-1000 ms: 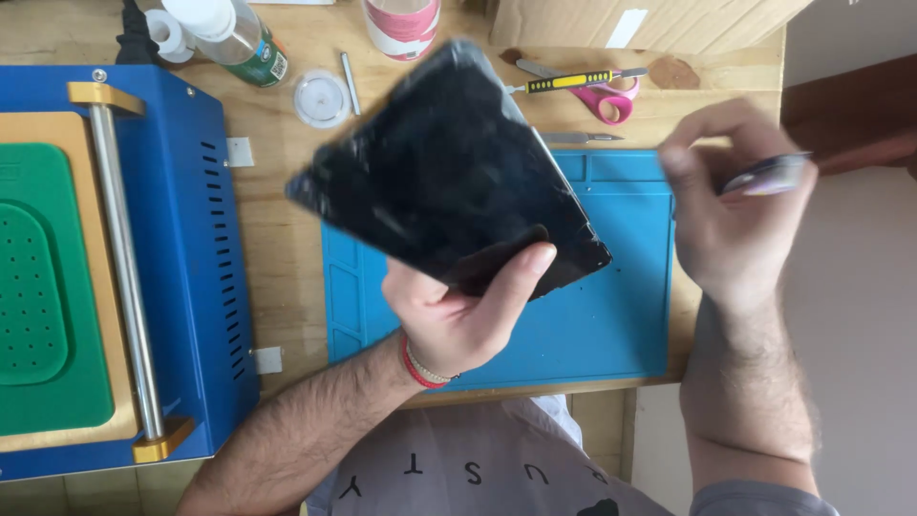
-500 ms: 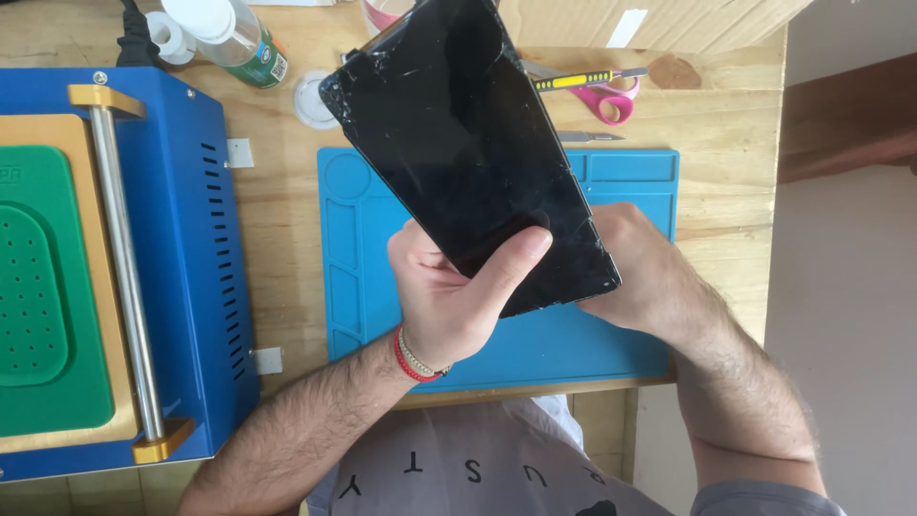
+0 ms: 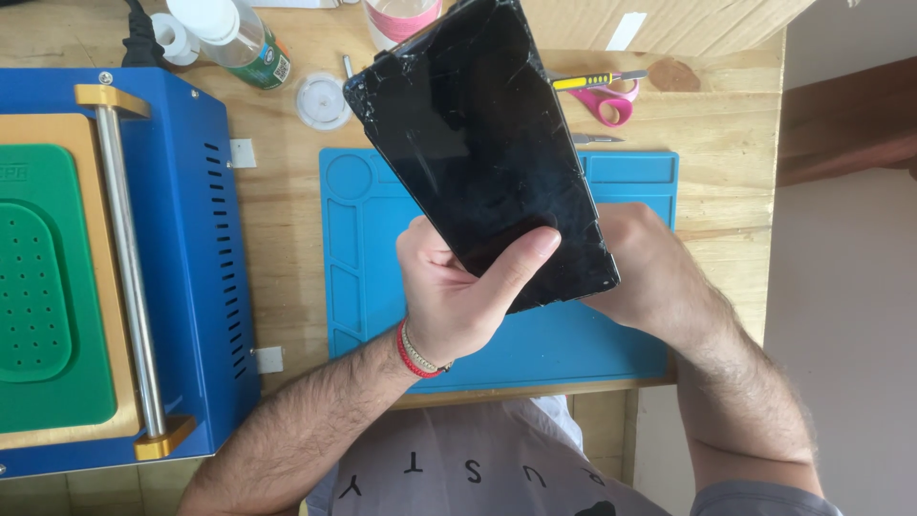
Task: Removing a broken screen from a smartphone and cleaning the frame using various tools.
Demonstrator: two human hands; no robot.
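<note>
Item 1, cracked tablet (image 3: 482, 143): I hold it raised over the blue work mat (image 3: 382, 287), black glass toward the camera, tilted with its top end toward the far side of the bench. Against 0.5 s ago it sits much the same, turned only slightly; against 1 s ago it has swung from lying nearly flat to this steeper diagonal.

Item 2, left hand (image 3: 454, 287): clamped on the tablet's lower edge, thumb pressed across the glass, fingers behind. The grip matches 0.5 s ago.

Item 3, right hand (image 3: 640, 268): 1 s ago it was out to the right with a thin tool; now it is tucked behind the tablet's lower right corner. Its fingers are hidden, so I cannot tell whether they close on the tablet, though it probably supports the back.

Item 4, bench: blue machine with green pad (image 3: 105, 268) at left, pink scissors (image 3: 607, 100), round white cap (image 3: 320, 100), clear bottle (image 3: 239, 38), unmoved.
</note>
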